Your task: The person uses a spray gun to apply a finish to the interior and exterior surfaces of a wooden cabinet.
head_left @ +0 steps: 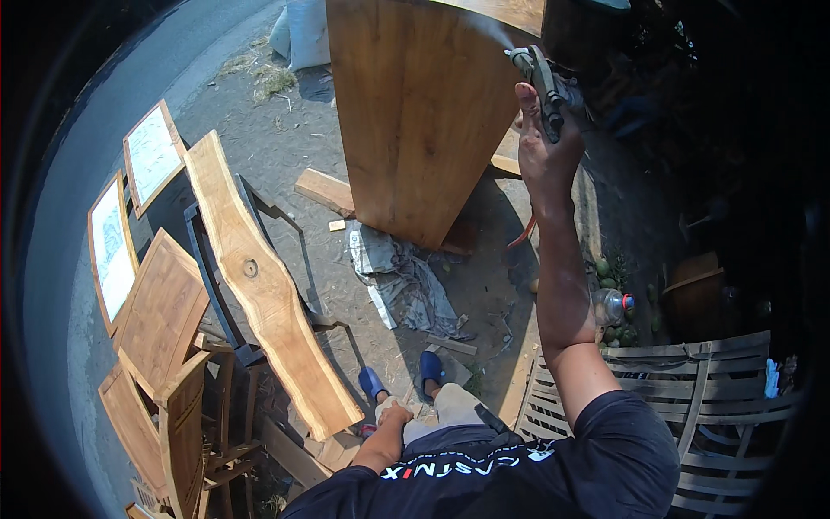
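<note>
Two bare hands on show, each doing something different. Right hand [551, 163] is up high at the end of an outstretched arm, wrapped around one spray gun [545, 91], thumb showing on the near side. One pale plume of mist [489, 29] comes off the nozzle, right in front of the upper right part of one big brown wooden panel [415, 121]. Left hand [396, 415] is down by the left leg; honestly can't tell if it's gripping anything or just resting there.

Rest of the count: one long live-edge slab [277, 303] runs along the left, wavy sides, one obvious dark knot [250, 268]. It sits on a dark metal frame [201, 251]. Past that, two wood-framed pieces with white middles, one farther off [154, 154] and one nearer [112, 251]. Lower left is a jumble of wooden furniture [181, 432], too overlapped to count properly.

On the ground near the panel's bottom edge: one crumpled pale sheet [402, 272], one chunky wood offcut [324, 190] and one small block [337, 225]. Two blue shoes [430, 367] on the feet. Over on the right, one clear bottle with a red cap [608, 306], just beyond one slatted bench [694, 394].
</note>
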